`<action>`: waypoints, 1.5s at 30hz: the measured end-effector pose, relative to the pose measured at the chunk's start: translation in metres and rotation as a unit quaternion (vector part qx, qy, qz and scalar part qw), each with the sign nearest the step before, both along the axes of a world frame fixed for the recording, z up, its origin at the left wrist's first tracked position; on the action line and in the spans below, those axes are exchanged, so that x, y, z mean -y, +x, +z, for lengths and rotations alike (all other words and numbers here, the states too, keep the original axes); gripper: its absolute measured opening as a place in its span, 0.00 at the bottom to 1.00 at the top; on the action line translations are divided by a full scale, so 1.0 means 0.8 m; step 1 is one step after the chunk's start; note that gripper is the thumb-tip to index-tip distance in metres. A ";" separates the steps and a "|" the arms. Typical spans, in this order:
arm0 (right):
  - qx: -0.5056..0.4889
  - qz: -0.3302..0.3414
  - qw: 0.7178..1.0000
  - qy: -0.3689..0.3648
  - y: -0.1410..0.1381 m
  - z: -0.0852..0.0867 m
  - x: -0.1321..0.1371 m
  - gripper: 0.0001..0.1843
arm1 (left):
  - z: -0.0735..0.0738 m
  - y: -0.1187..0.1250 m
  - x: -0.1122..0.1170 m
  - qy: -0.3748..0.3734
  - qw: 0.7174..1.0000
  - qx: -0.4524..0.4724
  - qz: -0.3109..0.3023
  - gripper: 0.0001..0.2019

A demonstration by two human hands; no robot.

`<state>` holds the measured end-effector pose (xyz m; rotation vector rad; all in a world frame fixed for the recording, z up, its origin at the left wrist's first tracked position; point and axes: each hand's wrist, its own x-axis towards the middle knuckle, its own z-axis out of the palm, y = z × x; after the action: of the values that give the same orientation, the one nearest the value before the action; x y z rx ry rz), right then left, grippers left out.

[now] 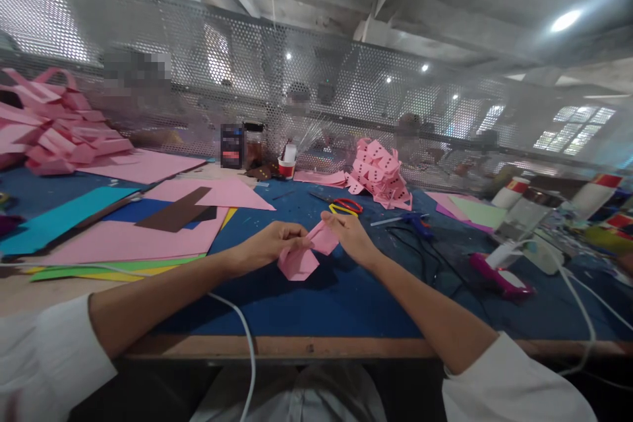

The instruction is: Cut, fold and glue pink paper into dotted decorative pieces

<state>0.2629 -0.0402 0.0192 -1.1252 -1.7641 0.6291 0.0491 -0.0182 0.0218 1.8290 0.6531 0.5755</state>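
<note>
A folded piece of pink paper (pixel 302 254) is held above the blue table top (pixel 316 303), between both hands. My left hand (pixel 270 245) pinches its left upper part with fingers closed. My right hand (pixel 352 235) grips its right upper flap, fingers pressed together. The lower part of the paper hangs free below my fingers.
Large pink, cyan, brown and green paper sheets (pixel 148 224) lie at the left. Red-handled scissors (pixel 343 204) and a heap of pink cut pieces (pixel 380 175) sit behind my hands. A glue gun (pixel 499 270) with cables lies at the right. A perforated metal screen (pixel 316 99) stands at the back.
</note>
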 end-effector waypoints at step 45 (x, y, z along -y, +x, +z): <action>-0.009 0.018 1.000 -0.016 -0.007 0.004 0.006 0.23 | 0.001 -0.001 0.001 -0.012 1.000 0.000 -0.007 0.18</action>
<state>0.2574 -0.0447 0.0228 -1.1088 -1.7677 0.6889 0.0481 -0.0193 0.0225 1.8096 0.6444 0.5571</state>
